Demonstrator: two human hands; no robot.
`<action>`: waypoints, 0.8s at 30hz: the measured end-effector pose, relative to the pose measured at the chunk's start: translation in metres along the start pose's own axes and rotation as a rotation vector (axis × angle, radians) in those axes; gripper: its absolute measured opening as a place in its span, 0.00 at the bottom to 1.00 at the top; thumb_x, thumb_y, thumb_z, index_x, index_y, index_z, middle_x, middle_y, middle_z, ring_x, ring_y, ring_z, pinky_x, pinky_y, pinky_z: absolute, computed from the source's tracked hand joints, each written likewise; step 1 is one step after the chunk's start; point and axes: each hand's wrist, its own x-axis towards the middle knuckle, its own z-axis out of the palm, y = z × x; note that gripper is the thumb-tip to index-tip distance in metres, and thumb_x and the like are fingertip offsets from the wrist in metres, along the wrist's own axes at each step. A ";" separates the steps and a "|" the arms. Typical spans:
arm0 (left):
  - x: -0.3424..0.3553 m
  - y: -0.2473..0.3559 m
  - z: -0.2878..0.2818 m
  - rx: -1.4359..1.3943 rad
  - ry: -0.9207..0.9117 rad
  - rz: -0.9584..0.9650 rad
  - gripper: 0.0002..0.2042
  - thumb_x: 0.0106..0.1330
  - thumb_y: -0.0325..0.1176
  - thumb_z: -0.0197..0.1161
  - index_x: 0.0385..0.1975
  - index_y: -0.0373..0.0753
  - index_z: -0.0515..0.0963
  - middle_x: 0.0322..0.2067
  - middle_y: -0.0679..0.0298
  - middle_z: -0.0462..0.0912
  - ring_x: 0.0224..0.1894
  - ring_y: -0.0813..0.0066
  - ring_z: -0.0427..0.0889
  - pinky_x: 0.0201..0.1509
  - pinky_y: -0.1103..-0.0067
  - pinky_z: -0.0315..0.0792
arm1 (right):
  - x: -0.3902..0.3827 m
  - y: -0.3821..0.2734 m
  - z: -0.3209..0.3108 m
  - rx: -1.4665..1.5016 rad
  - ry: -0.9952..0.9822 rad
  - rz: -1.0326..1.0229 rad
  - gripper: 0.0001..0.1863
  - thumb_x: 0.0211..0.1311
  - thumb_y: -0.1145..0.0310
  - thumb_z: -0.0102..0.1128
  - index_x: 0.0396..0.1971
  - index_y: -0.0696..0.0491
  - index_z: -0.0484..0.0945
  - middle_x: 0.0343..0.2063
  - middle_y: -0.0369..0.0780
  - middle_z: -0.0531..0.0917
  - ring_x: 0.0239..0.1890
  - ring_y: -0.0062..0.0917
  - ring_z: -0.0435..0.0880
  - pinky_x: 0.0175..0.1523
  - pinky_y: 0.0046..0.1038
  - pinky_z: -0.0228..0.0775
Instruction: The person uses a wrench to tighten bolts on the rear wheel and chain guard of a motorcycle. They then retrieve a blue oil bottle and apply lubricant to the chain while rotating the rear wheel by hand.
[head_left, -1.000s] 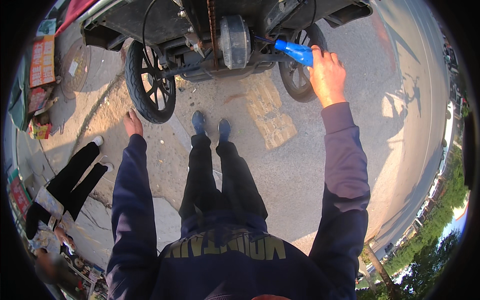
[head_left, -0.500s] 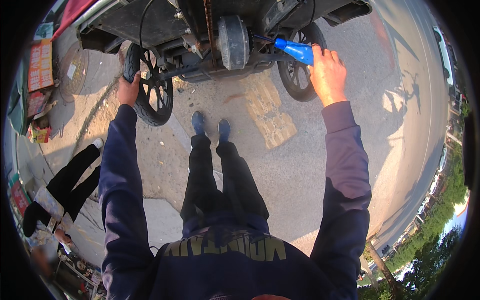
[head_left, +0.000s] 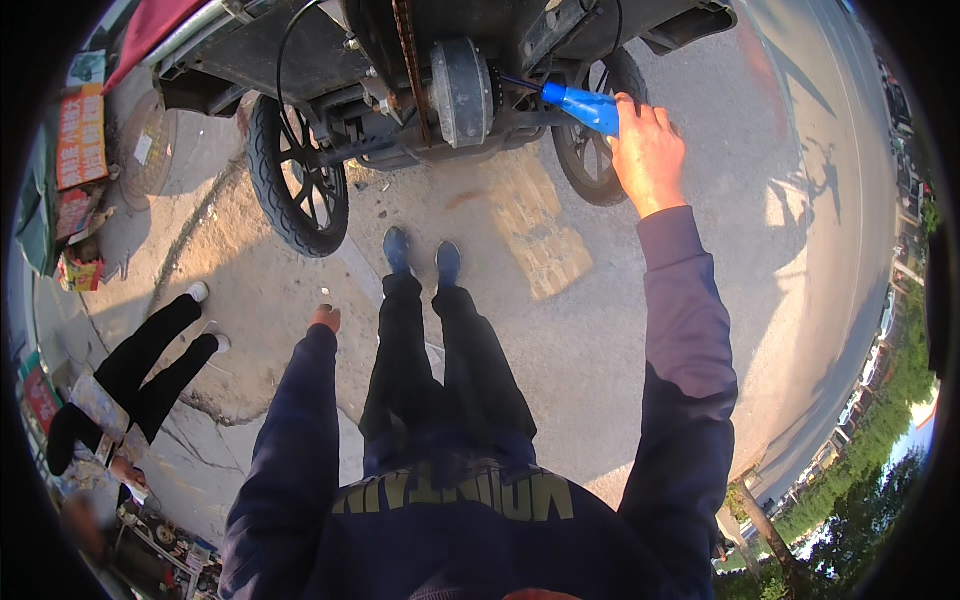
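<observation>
My right hand [head_left: 648,150] is wrapped round a blue bottle [head_left: 585,106], held nearly level. Its blue cap end, with a thin dark tube, points left at the toothed part beside a round grey motor housing [head_left: 462,95] under the vehicle. A rusty drive chain [head_left: 404,60] runs just left of that housing. My left hand [head_left: 326,318] hangs low over the ground, apart from the left wheel [head_left: 298,180]. It is seen end-on, with its fingers mostly hidden. The right wheel [head_left: 592,160] stands partly behind the bottle and my right hand.
The vehicle's dark underside [head_left: 250,50] spans the top, with a cable hanging at the left. Another person in dark trousers [head_left: 145,350] is at the lower left. Red and orange boards [head_left: 82,138] stand at the far left; a tree trunk [head_left: 765,525] is at the lower right.
My left hand has let go of the left wheel and come back towards me. My right hand and the bottle have shifted slightly left.
</observation>
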 end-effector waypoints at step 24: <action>0.055 0.202 -0.300 -0.327 0.808 0.172 0.40 0.63 0.63 0.66 0.57 0.26 0.73 0.49 0.37 0.82 0.54 0.40 0.82 0.59 0.60 0.73 | 0.005 -0.004 -0.001 -0.007 -0.034 0.003 0.34 0.49 0.68 0.78 0.58 0.48 0.75 0.43 0.40 0.84 0.50 0.36 0.83 0.53 0.40 0.79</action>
